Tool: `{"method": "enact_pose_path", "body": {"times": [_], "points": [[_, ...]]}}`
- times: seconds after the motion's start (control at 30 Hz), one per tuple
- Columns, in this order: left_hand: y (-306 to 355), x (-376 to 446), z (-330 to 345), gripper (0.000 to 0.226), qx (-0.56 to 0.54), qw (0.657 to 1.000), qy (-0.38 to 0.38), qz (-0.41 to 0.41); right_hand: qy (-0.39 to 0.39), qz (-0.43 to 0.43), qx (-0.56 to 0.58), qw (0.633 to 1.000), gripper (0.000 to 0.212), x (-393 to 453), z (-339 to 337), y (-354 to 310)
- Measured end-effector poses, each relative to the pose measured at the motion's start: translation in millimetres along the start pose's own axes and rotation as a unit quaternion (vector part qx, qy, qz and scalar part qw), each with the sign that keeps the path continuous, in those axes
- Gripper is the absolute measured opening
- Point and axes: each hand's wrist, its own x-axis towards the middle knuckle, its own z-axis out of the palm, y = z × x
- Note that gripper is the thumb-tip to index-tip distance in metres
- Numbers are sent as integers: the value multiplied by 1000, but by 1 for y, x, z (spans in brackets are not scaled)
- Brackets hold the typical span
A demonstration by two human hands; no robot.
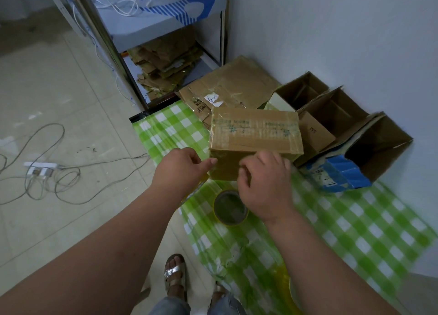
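Observation:
A taped cardboard box (256,132) stands on a green checked sheet (355,229) on the floor. My left hand (182,170) is at the box's near left corner, fingers loosely curled, thumb tip touching the front face. Over the near top edge lie the curled fingers of my right hand (265,184); whether they pinch tape or just rest there is unclear. A roll of clear tape (230,207) lies flat on the sheet just below my hands.
Open cardboard boxes (331,115) and a blue-printed box (343,172) stand against the wall on the right. Flattened cardboard (227,87) lies behind. A metal shelf (111,42) holds cardboard scraps. A power strip (42,168) with cables lies on the tiles left.

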Motion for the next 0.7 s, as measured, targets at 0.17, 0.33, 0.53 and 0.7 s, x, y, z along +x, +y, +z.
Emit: {"method": "enact_pose_path", "body": {"times": [0.17, 0.33, 0.53, 0.7], "points": [[3, 12, -3, 52, 73, 996, -21, 48, -19, -2, -45, 999, 51, 34, -1, -10], [-3, 18, -2, 48, 48, 996, -47, 60, -64, 8, -85, 994, 63, 46, 15, -10], [-6, 21, 3, 54, 21, 998, -38, 52, -25, 12, -68, 997, 59, 47, 23, -8], [-8, 26, 7, 63, -11, 998, -52, 37, -20, 5, -51, 998, 59, 42, 27, -7]]}}
